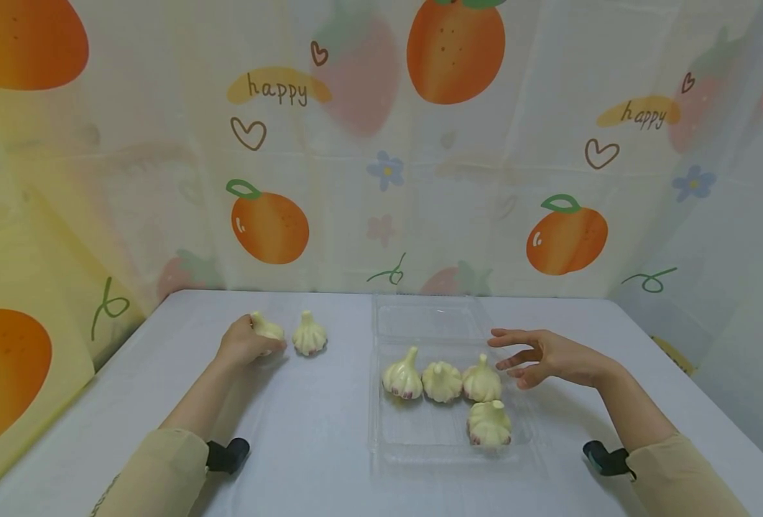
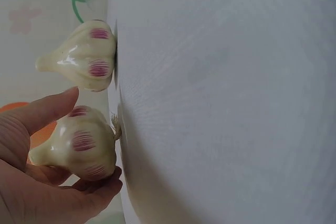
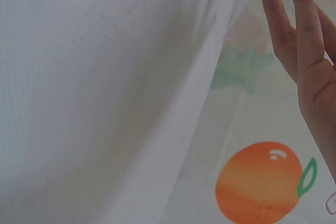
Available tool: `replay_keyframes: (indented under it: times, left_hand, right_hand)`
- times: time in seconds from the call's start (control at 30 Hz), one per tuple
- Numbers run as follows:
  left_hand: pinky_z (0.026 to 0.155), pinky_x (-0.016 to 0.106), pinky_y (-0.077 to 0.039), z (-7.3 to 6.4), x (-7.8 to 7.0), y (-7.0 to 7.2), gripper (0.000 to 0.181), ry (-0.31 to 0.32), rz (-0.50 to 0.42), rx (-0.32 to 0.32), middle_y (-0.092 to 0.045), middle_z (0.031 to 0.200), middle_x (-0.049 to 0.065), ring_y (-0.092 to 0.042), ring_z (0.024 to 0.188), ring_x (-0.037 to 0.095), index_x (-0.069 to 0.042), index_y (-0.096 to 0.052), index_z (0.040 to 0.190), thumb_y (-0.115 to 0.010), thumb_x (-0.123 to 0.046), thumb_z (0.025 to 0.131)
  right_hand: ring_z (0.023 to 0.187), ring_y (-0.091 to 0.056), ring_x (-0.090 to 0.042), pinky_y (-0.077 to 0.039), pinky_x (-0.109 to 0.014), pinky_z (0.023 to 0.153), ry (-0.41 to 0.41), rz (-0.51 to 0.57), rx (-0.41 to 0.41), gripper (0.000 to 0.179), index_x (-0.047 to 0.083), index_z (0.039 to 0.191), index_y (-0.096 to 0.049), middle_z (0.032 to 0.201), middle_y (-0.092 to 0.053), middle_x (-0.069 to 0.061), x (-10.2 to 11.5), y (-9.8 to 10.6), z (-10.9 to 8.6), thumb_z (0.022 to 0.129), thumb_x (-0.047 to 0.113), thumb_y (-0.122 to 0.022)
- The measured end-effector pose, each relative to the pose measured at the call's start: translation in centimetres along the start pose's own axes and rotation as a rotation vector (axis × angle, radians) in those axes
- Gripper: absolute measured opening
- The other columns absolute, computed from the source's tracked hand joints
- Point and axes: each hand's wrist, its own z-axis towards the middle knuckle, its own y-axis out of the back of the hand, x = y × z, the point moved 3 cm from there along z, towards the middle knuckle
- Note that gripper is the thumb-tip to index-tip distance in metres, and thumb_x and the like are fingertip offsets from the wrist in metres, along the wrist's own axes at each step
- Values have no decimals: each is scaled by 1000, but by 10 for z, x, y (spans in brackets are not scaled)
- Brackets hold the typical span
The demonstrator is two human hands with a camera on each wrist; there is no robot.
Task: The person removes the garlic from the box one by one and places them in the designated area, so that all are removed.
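Note:
My left hand point(image 1: 242, 345) holds a white garlic bulb point(image 1: 268, 328) at the back left of the table. In the left wrist view, the thumb and fingers go around this purple-streaked bulb point(image 2: 83, 142), and its root end is close to the tabletop. Just to its right stands another garlic bulb point(image 1: 309, 334), apart from the hand. Several bulbs sit in a clear plastic container point(image 1: 414, 434): three in a row and one garlic bulb point(image 1: 489, 425) in front of the row's right end. Beside the container's right edge hovers my right hand point(image 1: 552, 357), fingers spread and holding nothing.
A white cloth covers the table point(image 1: 304, 431). The container's clear lid part point(image 1: 427, 317) lies towards the back edge. Behind the table hangs a curtain point(image 1: 459, 194) printed with fruit. Black straps with cameras are on both wrists.

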Motion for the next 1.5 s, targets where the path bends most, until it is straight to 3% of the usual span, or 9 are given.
replay_keyframes:
  times: [0.2,0.47,0.6,0.8,1.0,1.23,1.5]
  left_hand:
    - [109,52,-41,-1,-2,1,87,-8,8,-28,-43,139,35,-47,121,43,17,-28,142,-74,-21,79]
    - [116,55,-35,-2,-6,7,90,-1,-67,-84,-31,154,34,-37,136,46,9,-21,151,-71,-24,84]
    - [119,55,-29,-1,-5,8,86,0,-105,-113,-28,156,32,-31,142,48,5,-23,153,-71,-23,86]
    - [119,55,-29,-2,-8,9,81,-5,-158,-151,-30,156,31,-32,143,47,3,-27,152,-70,-20,87]
    - [118,57,-29,-4,-14,12,80,-12,-145,-205,-29,157,30,-30,142,49,1,-30,151,-71,-21,87]
    - [119,59,-27,-10,-29,15,76,-84,-177,-306,-26,157,29,-27,144,48,1,-33,150,-71,-18,87]
    - [122,53,-27,-31,-64,2,71,-207,-234,-347,-32,155,22,-31,145,40,-1,-40,146,-74,-14,85]
  right_hand:
    - [134,-50,-44,-57,-36,92,-3,4,0,73,-1,150,-35,166,-5,-22,1,-1,0,86,8,-69]
    - [134,-50,-44,-57,-35,92,-1,17,0,73,-2,150,-35,166,-5,-23,1,-1,0,86,7,-68]
    - [134,-50,-44,-57,-36,92,4,18,1,73,-2,150,-35,166,-4,-24,1,-1,0,86,6,-68]
    - [134,-50,-45,-57,-36,91,9,16,3,72,-3,150,-34,166,-3,-24,1,-1,-1,86,6,-68]
    - [133,-49,-46,-58,-35,91,8,15,3,72,-3,150,-35,166,-4,-24,1,-1,-1,86,6,-68]
    - [134,-49,-45,-57,-35,92,3,13,2,73,-2,150,-35,166,-4,-23,1,-1,-1,86,6,-68]
    - [135,-48,-45,-57,-36,93,-2,14,3,74,-1,151,-34,166,-4,-22,0,0,0,86,6,-69]
